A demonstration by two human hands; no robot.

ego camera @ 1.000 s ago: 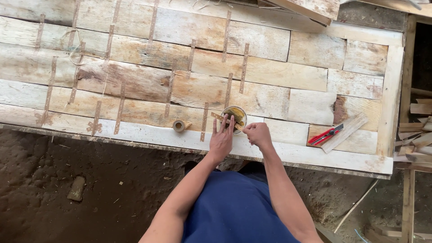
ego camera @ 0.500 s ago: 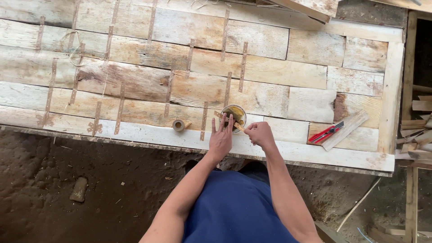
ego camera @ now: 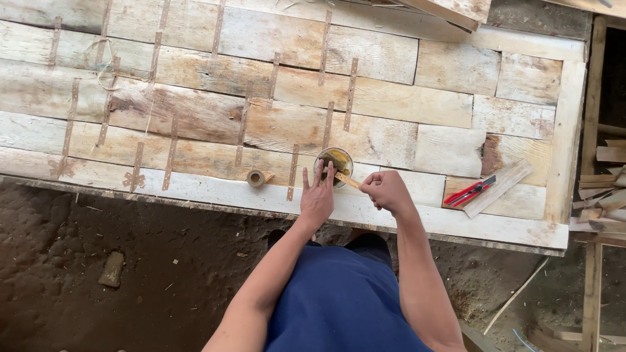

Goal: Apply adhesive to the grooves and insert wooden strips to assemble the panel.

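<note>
Hands (ego camera: 352,194) unmoved beside tin (ego camera: 334,161)

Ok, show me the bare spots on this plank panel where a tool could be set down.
Free: the pale front board between the tape roll and the left hand; the planks between the right hand and the red cutter. Crowded: around the glue tin, with both hands and the stick there.

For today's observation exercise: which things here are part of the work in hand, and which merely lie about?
In use: left hand steadying the small round tin; right hand holding a wooden stick dipped in it; plank panel.

Lying about: tape roll; red cutter; loose wooden strip.
</note>
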